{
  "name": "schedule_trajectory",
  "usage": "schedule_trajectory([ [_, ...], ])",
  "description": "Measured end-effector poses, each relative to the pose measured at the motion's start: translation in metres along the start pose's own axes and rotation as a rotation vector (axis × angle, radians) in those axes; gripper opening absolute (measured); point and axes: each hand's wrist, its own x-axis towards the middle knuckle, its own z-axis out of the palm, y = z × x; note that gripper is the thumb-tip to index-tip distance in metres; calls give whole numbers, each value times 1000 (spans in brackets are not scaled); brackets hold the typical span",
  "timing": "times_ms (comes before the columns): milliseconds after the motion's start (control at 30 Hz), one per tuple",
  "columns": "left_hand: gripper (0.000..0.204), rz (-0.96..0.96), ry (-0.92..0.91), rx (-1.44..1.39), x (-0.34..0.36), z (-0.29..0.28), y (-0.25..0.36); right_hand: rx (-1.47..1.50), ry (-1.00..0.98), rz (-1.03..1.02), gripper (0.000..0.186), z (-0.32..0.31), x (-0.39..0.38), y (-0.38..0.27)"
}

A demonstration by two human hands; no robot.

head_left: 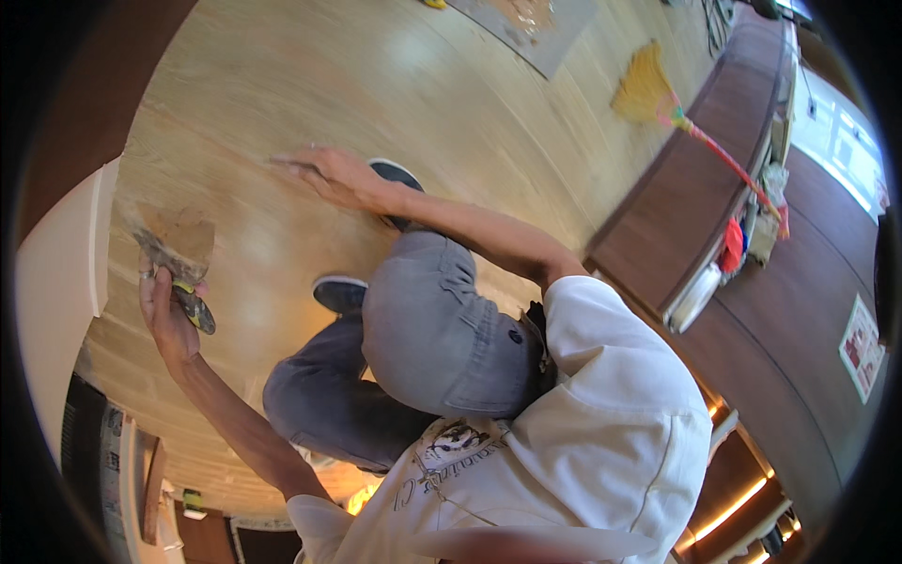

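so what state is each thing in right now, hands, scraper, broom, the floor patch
left hand: closed around the handle of the scraper
yellow-and-black-handled metal scraper: held, blade pressed flat on the floor
brown patch on the wooden floor: rough and bare, right at the blade
right hand: fingers spread, resting flat on the floor
straw broom with a pink handle: leaning against the dark wooden counter, not held

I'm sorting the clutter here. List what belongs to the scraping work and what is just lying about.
In use: scraper in the left hand; brown patch on the wooden floor; right hand flat on the floor.
Lying about: broom; grey mat; red cloth.
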Motion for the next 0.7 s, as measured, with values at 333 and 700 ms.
schedule_trajectory([
  [333,60,-234,-190,-66,-21,117,118,321,540,604,42,-125,-94,-71],
  [700,63,-233,-490,-26,-172,215,228,255,1121,1110,48,-43,-483,-186],
])
